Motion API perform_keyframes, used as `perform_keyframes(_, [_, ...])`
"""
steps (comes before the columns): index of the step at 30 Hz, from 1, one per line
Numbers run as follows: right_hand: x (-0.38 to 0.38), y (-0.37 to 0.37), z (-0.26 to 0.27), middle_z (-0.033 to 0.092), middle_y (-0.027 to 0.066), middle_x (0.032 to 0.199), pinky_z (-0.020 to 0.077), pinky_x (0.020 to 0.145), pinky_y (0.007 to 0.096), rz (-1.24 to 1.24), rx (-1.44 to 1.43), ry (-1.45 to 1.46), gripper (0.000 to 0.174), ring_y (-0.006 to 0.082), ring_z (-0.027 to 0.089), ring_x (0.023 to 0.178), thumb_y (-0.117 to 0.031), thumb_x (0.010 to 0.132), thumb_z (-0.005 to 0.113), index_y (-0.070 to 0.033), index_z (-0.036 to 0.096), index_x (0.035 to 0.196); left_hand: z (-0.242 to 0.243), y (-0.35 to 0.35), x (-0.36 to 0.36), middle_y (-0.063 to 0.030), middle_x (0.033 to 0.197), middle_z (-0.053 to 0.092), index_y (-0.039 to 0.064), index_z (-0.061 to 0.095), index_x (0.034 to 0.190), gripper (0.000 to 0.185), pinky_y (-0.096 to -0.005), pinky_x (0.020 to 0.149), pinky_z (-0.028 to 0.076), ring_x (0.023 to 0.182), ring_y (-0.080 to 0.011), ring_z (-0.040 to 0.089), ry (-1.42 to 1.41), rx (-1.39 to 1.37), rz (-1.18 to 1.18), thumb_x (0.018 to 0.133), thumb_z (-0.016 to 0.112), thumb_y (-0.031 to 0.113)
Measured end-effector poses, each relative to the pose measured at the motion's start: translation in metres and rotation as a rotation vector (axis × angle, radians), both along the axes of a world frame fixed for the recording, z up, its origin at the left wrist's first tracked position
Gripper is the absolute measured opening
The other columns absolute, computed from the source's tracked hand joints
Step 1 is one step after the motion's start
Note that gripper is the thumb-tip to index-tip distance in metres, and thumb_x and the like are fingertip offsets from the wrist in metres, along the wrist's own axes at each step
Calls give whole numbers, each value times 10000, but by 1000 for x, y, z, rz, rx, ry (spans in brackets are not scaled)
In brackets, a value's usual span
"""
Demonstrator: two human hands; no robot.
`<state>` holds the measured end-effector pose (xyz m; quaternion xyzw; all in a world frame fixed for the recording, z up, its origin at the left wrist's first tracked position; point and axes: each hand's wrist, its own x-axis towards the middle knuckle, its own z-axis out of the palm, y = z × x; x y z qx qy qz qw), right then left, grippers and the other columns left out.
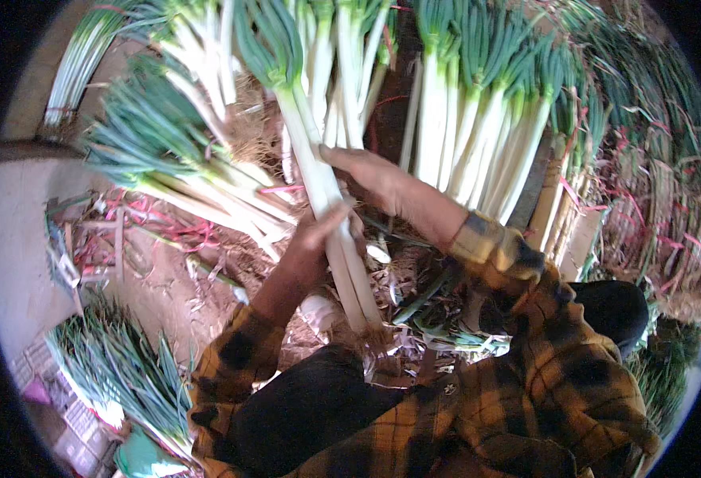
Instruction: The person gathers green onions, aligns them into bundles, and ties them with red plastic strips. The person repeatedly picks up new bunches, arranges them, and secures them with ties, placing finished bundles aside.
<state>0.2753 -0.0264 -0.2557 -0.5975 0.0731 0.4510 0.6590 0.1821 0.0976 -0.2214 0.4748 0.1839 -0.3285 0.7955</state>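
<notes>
Two long green onion stalks [317, 173] lie together across the middle of the head view, green leaves at the top and roots near my knees. My left hand [324, 233] is closed around their white stems, its thumb across the front. Higher up, my right hand [362, 173] is against the right side of the same stems; its fingers are partly hidden behind them, so its grip is unclear. A pile of green onions [225, 191] tied with pink string lies left of the stems. Beyond my right hand stands a row of thick, white-stemmed green onions [482, 137].
Dense bundles of untrimmed green onions [643, 191] with pink ties fill the right side. More green onions [123, 364] lie at lower left. Tangled pink string [177, 230] and onion peelings [398, 287] litter the ground. One bundle [81, 71] stands at upper left.
</notes>
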Motion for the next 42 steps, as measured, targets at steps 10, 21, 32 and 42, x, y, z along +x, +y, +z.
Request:
perform_keyframes(10, [84,-49,138,590,154,894,533,669,332,-200,287,-567,452,216,605,799,-181,841,606,26,419,1196,13,-70,13,-110,939,608,25,514,1106,355,-368,778,515,922,-203,602,-434,8,-356,873,588,282])
perform_keyframes(21, [160,-218,-122,594,145,878,518,706,360,-237,-477,-572,443,237,609,791,-229,821,639,26,463,1138,-29,-68,16,-86,903,643,-3,571,1064,247,-238,718,467,809,-110,581,-453,471,-406,833,603,79])
perform_keyframes(32, [160,-212,-117,596,146,864,492,697,397,-566,-1048,-929,469,285,596,809,-306,721,741,-2,538,1014,-89,40,94,-115,942,585,-33,534,1056,338,-306,750,467,834,-194,567,-701,1214,237,754,663,45])
perform_keyframes(42, [113,-18,-91,495,296,1116,458,834,434,12,-551,-401,766,369,552,1011,-551,809,555,113,401,1161,-122,31,126,-248,1066,505,-51,531,1019,607,-420,896,389,1047,-367,474,-560,1347,8,701,720,430])
